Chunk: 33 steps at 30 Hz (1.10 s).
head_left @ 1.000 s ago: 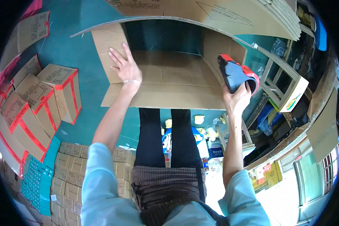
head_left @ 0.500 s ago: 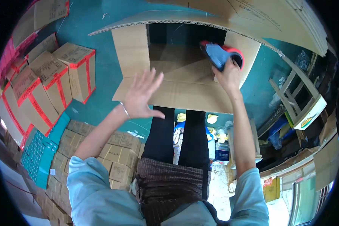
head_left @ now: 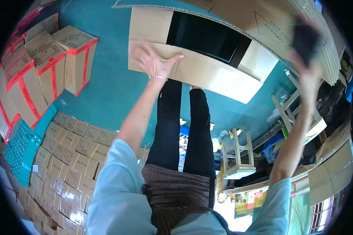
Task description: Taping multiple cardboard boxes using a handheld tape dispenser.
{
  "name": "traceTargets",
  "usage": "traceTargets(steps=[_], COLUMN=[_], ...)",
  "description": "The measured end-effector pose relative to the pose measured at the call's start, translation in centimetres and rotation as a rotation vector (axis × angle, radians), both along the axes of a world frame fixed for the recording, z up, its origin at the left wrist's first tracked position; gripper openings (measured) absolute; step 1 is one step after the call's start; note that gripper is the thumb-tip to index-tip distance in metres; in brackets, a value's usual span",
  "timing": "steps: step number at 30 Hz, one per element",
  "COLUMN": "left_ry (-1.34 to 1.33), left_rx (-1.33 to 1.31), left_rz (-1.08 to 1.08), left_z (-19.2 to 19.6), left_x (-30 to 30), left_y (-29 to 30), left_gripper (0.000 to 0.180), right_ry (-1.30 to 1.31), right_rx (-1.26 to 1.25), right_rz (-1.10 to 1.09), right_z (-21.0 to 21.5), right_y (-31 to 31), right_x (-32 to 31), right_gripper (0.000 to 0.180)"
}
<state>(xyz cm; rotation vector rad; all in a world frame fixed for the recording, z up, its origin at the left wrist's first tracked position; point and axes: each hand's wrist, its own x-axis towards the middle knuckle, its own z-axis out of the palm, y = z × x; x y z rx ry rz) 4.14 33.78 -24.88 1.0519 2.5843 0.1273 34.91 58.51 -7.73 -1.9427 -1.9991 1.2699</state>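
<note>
An open cardboard box (head_left: 213, 72) stands before my legs, its near and side flaps folded outward and its inside dark. My left hand (head_left: 151, 60) is over the left end of the near flap, fingers spread and slightly blurred, holding nothing. Whether it touches the cardboard is hard to tell. Out to the far right, my right hand (head_left: 305, 72) grips a tape dispenser (head_left: 306, 41), dark and badly smeared by motion. It is raised in front of the flat cardboard sheets (head_left: 270, 25), apart from the box.
Taped cartons (head_left: 80, 58) stand at the far left beside a teal dotted package (head_left: 21, 150). Many small brown boxes (head_left: 72, 156) are stacked at the near left. A wooden stool (head_left: 239, 170) and a wooden frame (head_left: 292, 107) are on the right.
My right hand has swung away from the box, outward to the right, with the tape dispenser. My left hand is now over the near flap. The box appears turned and farther off in view.
</note>
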Motion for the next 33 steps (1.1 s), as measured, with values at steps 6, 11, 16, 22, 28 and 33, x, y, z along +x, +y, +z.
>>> traceTargets(steps=[6, 11, 16, 22, 28, 33], left_ry=[-0.099, 0.051, -0.101, -1.065, -1.549, -1.598], left_rx=[0.212, 0.337, 0.201, 0.335, 0.049, 0.069], left_rz=[0.132, -0.511, -0.745, -0.143, 0.152, 0.173], left_z=[-0.2, 1.0, 2.0, 5.0, 7.1, 6.8], left_x=[2.4, -4.6, -6.6, -5.8, -5.1, -5.1], left_y=[-1.8, 0.1, 1.2, 2.3, 3.9, 4.8], left_gripper=[0.140, 0.070, 0.043, 0.036, 0.032, 0.024], right_ry=[-0.417, -0.066, 0.532, 0.267, 0.260, 0.303], right_rx=[0.052, 0.034, -0.426, -0.289, -0.231, -0.236], right_rz=[0.690, 0.494, 0.105, 0.355, 0.424, 0.437], right_z=[-9.0, -3.4, -2.0, -10.8, -10.3, -10.8], right_y=[-15.2, -12.6, -15.6, -14.8, -14.7, -14.7], right_x=[-1.3, -4.6, -9.7, -11.4, -12.2, -11.1], right_gripper=[0.044, 0.045, 0.055, 0.042, 0.040, 0.045])
